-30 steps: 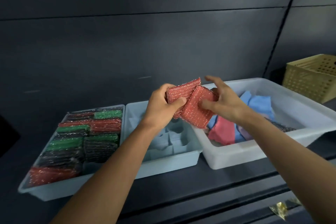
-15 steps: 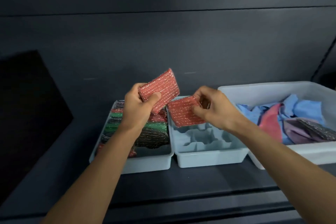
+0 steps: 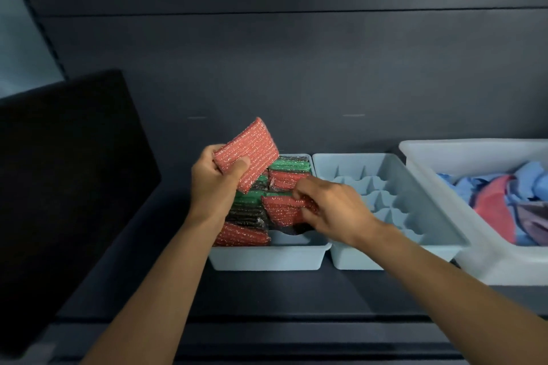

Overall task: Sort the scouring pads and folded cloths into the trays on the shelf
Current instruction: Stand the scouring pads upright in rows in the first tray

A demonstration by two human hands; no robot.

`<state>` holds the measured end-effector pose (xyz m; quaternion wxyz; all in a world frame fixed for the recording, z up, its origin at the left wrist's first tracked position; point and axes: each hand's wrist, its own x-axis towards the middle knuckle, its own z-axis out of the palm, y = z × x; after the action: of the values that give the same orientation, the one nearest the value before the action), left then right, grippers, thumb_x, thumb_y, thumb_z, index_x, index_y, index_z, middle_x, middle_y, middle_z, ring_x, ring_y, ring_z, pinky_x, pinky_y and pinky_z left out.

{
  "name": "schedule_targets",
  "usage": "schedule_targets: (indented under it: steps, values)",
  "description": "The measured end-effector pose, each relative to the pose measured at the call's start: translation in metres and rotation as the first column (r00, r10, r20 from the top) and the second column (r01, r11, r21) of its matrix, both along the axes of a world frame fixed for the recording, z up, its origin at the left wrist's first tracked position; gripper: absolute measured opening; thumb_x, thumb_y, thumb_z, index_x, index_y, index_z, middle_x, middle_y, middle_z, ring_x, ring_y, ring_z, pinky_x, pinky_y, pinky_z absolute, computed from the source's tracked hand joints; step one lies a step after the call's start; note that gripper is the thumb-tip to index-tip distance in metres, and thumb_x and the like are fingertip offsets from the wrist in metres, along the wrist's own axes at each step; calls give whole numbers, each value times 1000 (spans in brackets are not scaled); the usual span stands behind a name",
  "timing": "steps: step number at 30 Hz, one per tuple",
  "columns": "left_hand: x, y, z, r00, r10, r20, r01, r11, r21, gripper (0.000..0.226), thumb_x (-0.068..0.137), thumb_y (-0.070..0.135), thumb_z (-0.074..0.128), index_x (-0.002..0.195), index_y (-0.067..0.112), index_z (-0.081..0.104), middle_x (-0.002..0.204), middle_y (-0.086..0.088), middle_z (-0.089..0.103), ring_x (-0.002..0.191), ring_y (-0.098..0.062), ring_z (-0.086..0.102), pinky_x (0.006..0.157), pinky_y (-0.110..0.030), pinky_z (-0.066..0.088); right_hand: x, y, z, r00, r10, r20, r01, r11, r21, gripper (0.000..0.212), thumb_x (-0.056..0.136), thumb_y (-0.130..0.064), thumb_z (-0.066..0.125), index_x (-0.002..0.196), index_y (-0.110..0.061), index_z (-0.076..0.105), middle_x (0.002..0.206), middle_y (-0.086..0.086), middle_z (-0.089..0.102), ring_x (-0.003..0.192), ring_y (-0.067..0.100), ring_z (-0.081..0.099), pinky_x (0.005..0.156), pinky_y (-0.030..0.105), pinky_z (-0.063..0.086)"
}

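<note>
My left hand [image 3: 215,184] grips a red scouring pad [image 3: 250,149], held tilted above the left pale blue tray [image 3: 268,259]. That tray is packed with rows of red, green and black scouring pads [image 3: 246,216]. My right hand [image 3: 333,210] pinches a second red scouring pad [image 3: 283,209] and holds it low over the right column of pads in that tray. Beside it stands a second pale blue tray [image 3: 394,258] with moulded dividers and nothing in it. A white bin [image 3: 492,261] at the right holds loose blue, red and purple cloths [image 3: 501,201].
The trays stand on a dark shelf [image 3: 267,290] against a dark back wall. A black panel [image 3: 68,175] stands at the left, close to the left tray. The shelf's front edge runs below my forearms.
Both hands have carried the two red pads left from above the white bin. The pads were separated, and my right hand has lowered its pad onto the left tray. The view has panned left.
</note>
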<state>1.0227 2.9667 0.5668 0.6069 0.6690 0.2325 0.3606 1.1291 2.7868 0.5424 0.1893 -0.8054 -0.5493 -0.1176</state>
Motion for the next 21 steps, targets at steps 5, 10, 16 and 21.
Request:
schedule_targets:
  steps: [5,10,16,21]
  values:
    - [-7,0,-4,999,-40,21,40,999,1,43,84,9,72,121,22,54,101,0,70,84,-11,71,68,-21,56,-3,5,-10,996,-73,55,79,992,-103,15,83,-16,61,95,-19,53,87,-4,61,68,20,51,60,26,31]
    - [-12,-2,-7,989,-148,-20,148,989,22,39,87,9,70,122,23,59,101,-1,72,87,-14,72,69,-21,57,5,4,-21,988,-135,75,144,982,-124,10,76,-10,65,83,-17,64,87,-1,66,84,21,58,68,24,34]
    - [-18,-8,-6,929,-343,-142,352,935,43,32,88,9,69,117,22,62,100,-5,72,81,-12,72,66,-20,56,16,1,-24,951,-191,-244,166,979,-119,8,78,-17,72,82,-17,65,89,-7,56,81,12,51,74,32,49]
    - [-11,-19,-13,823,-439,-360,524,831,185,29,85,13,73,111,25,64,104,1,69,75,-2,70,61,-18,54,21,-12,-17,767,-136,-627,259,960,109,21,94,-2,47,86,-4,67,84,16,67,70,28,59,71,43,52]
